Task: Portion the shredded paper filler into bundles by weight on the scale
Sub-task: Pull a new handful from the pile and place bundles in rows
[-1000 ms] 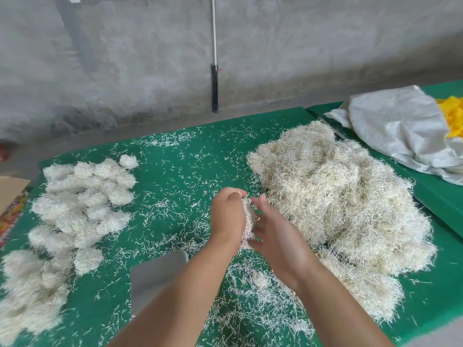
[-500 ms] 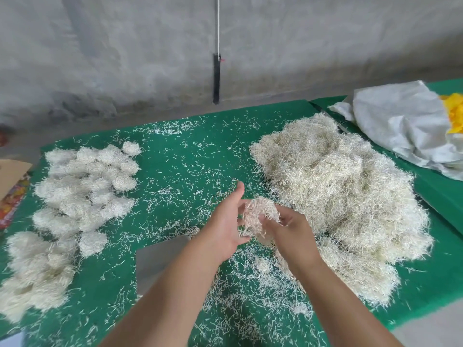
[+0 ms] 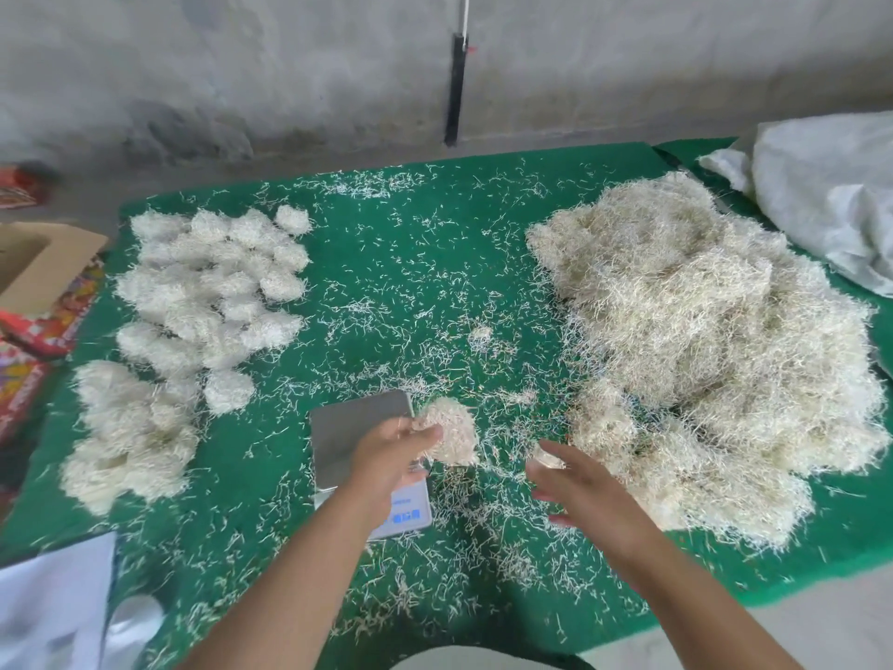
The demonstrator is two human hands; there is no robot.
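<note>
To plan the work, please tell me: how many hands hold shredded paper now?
1. The left hand grips a small bundle above the scale; the right hand, spread open, holds none.

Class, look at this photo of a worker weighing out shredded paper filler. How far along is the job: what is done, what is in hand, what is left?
Done: many rounded bundles lie grouped on the table's left. In hand: the left hand holds one clump by the scale, not yet on its plate; the right hand is open. Left: the large loose pile on the right, so much remains.
</note>
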